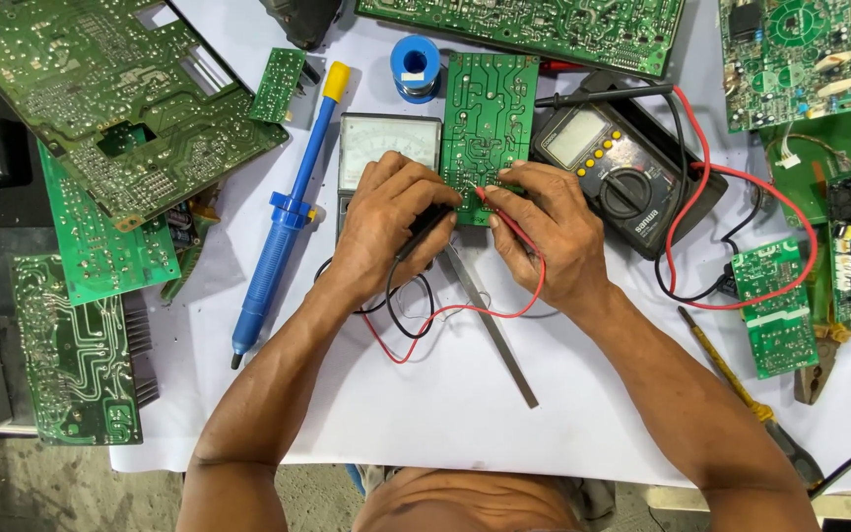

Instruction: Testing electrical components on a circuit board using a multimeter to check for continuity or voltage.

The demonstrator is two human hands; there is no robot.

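A small green circuit board (488, 123) lies solder side up at the middle of the white table (445, 394), and both hands meet at its near edge. The left hand (391, 222) is closed around a black test probe (424, 232), its tip pressed to the lower left of the board. The right hand (549, 232) pinches a red test probe (504, 219) between thumb and fingers, the tip touching the board's lower edge just beside the black one. Red and black leads (416, 325) loop on the table below the board, under the wrists.

Partly under the board's left side sits an analog meter (386, 146); just right of the board rests a digital multimeter (615, 177) with its own red and black leads (741, 236). Above the board's left corner stands a blue solder spool (415, 67). Well left of the board lies a blue desoldering pump (283, 212) with a yellow cap. A metal strip (492, 330) runs diagonally away from the board's near edge. More green boards (100, 108) lie far left of it, and others (778, 315) far right
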